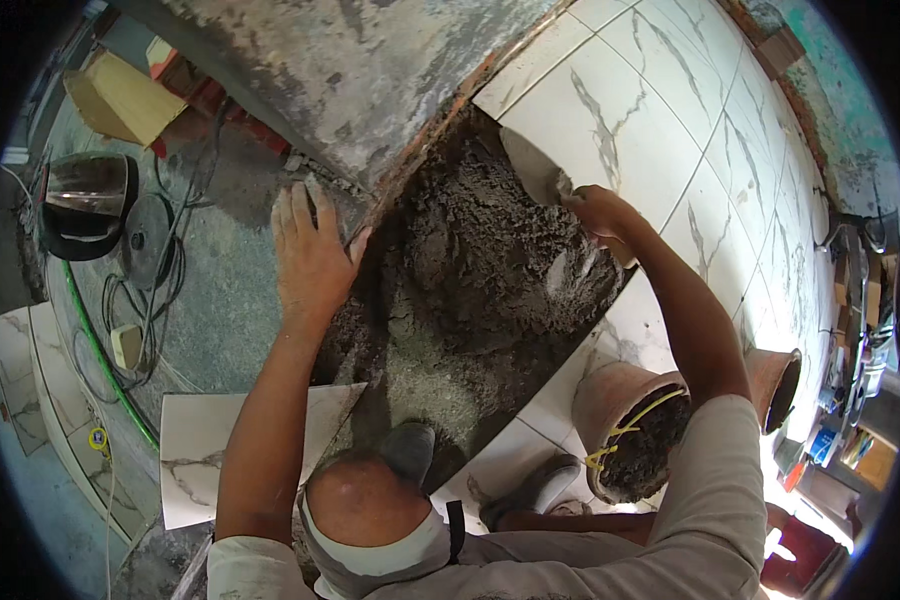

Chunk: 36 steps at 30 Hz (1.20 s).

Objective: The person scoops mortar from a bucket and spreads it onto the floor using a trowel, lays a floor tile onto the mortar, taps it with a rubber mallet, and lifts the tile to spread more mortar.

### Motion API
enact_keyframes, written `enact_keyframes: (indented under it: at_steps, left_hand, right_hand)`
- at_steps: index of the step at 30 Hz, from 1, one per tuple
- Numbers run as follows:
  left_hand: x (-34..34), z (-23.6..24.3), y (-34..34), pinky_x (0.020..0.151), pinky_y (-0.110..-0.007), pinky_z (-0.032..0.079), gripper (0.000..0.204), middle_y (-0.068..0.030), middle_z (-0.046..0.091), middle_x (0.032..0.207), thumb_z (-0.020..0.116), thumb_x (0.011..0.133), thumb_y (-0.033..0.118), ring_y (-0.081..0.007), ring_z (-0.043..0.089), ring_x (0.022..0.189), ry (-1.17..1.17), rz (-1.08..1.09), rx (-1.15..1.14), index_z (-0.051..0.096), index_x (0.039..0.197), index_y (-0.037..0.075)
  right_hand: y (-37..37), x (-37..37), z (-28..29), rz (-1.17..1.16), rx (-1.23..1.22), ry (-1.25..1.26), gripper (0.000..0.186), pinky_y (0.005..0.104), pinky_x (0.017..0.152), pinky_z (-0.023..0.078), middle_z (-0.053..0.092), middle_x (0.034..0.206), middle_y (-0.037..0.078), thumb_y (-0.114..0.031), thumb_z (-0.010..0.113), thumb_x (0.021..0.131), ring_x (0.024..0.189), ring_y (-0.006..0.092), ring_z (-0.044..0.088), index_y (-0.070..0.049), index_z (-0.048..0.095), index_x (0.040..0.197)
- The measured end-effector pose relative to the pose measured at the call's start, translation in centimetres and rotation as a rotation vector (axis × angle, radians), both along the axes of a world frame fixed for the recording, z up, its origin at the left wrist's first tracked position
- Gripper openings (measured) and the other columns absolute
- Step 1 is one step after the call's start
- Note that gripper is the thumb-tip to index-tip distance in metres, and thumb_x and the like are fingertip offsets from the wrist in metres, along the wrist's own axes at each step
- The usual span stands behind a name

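Observation:
My right hand [602, 214] is closed round the handle of a trowel [533, 165]. Its pale blade lies against the dark wet mortar [500, 240], at the edge of the laid marble-patterned tiles [610, 110]. To the left, my left hand [310, 245] is flat on the grey floor beside the corner of a raised concrete slab [310, 70]. Those fingers are stretched out and hold nothing. The mortar is spread rough and uneven between the slab and the tiles. Below it shows a strip of grey, gritty ground [420, 380].
A mortar bucket [595, 415] with a yellow handle stands by my right arm, another bucket [765, 380] beyond. A loose tile [195, 470] lies under my left forearm. Cables, a green hose [95, 335] and a black rounded object [85, 205] lie left. My bent knee [360, 500] is in front.

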<state>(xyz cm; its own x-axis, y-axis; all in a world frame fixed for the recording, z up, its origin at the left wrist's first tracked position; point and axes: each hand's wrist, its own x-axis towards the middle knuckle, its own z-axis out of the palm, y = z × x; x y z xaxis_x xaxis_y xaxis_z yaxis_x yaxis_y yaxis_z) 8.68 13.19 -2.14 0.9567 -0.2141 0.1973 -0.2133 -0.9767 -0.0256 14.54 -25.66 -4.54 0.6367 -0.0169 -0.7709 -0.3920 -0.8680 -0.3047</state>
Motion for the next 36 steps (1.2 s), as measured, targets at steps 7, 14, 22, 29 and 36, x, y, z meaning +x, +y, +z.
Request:
enact_keyframes:
  at_steps: [7, 14, 22, 29, 36]
  left_hand:
    - [0.0, 0.4, -0.2, 0.108, -0.052, 0.028, 0.075, -0.0275, 0.035, 0.137, 0.059, 0.088, 0.043, -0.0439, 0.031, 0.13, -0.007, 0.006, -0.013, 0.032, 0.138, -0.006]
    - [-0.1, 0.0, 0.1, 0.107, -0.051, 0.03, 0.074, -0.0277, 0.037, 0.135, 0.06, 0.088, 0.042, -0.0441, 0.034, 0.127, -0.034, -0.014, 0.009, 0.033, 0.136, -0.007]
    - [-0.3, -0.3, 0.4, 0.106, -0.052, 0.03, 0.074, -0.0281, 0.039, 0.133, 0.06, 0.086, 0.046, -0.0444, 0.036, 0.126, -0.082, -0.051, -0.007, 0.037, 0.133, -0.008]
    - [-0.8, -0.6, 0.4, 0.103, -0.052, 0.033, 0.069, -0.0281, 0.042, 0.132, 0.058, 0.087, 0.049, -0.045, 0.038, 0.125, -0.109, -0.046, 0.013, 0.044, 0.129, -0.004]
    - [-0.9, -0.9, 0.9, 0.103, -0.052, 0.034, 0.068, -0.0274, 0.042, 0.133, 0.062, 0.085, 0.047, -0.0448, 0.038, 0.126, -0.113, -0.044, -0.041, 0.045, 0.129, -0.002]
  right_hand:
    - [-1.7, -0.7, -2.7, -0.012, 0.193, 0.299, 0.037, 0.0368, 0.04, 0.048, 0.055, 0.068, 0.009, -0.034, 0.043, 0.098, 0.046, 0.0186, 0.055, -0.004, 0.051, 0.118]
    - [6.0, -8.2, -7.0, 0.946, 0.268, -0.014, 0.043, 0.0402, 0.065, 0.055, 0.064, 0.091, 0.016, -0.018, 0.056, 0.082, 0.076, 0.0294, 0.064, 0.0, 0.05, 0.121]
    - [6.2, -10.7, 1.5, 1.088, 0.225, -0.056, 0.036, 0.0441, 0.061, 0.055, 0.065, 0.085, 0.019, -0.027, 0.049, 0.095, 0.065, 0.0329, 0.066, 0.004, 0.054, 0.112]
    - [11.0, -24.5, -0.1, 0.542, -0.204, 0.168, 0.038, 0.0458, 0.084, 0.051, 0.063, 0.104, 0.025, -0.03, 0.048, 0.092, 0.101, 0.0391, 0.062, 0.003, 0.065, 0.091]
    - [9.7, -34.1, -0.7, -0.123, -0.173, 0.098, 0.042, 0.0484, 0.089, 0.048, 0.061, 0.11, 0.027, -0.033, 0.045, 0.094, 0.101, 0.0445, 0.059, 0.004, 0.062, 0.102]
